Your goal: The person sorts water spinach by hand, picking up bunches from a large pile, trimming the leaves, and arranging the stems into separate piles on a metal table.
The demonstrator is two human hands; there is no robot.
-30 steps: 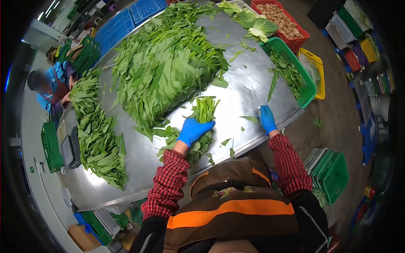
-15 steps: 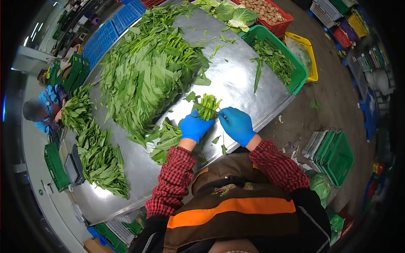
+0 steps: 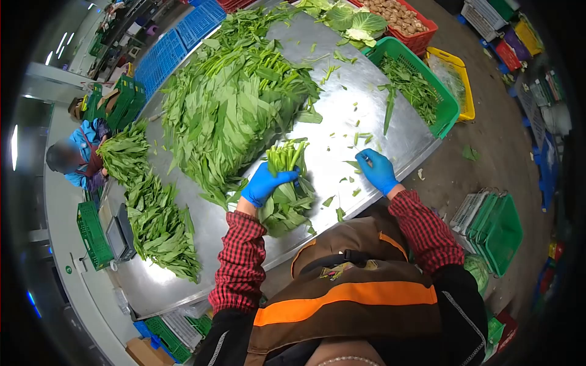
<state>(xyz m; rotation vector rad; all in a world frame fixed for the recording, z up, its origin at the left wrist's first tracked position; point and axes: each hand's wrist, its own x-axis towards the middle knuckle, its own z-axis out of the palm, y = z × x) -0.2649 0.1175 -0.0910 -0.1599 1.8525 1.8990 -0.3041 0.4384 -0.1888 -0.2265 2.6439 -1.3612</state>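
My left hand (image 3: 268,183), in a blue glove, is closed around a bunch of leafy greens (image 3: 285,157). The cut stem ends point up and away from me, and the leaves hang toward the table's near edge. To the right, my gloved right hand (image 3: 378,171) hovers over the metal table (image 3: 342,201) with its fingers drawn together. Whatever it holds, if anything, is too small to make out. Short cut stem pieces (image 3: 362,139) and leaf scraps lie just beyond it. A large heap of leafy greens (image 3: 226,116) covers the table beyond my left hand.
Bundled greens (image 3: 159,226) line the table's left side beside a scale (image 3: 120,233). A co-worker (image 3: 85,152) stands at the far left. At the right edge are a green crate (image 3: 448,110) of greens, a yellow crate (image 3: 469,104) and a red crate (image 3: 421,41). Stacked baskets (image 3: 500,235) stand on the floor.
My hands have moved apart: the left drew slightly left with the bunch, the right moved away to the right. More cut stem pieces now lie on the table. The view shifted slightly.
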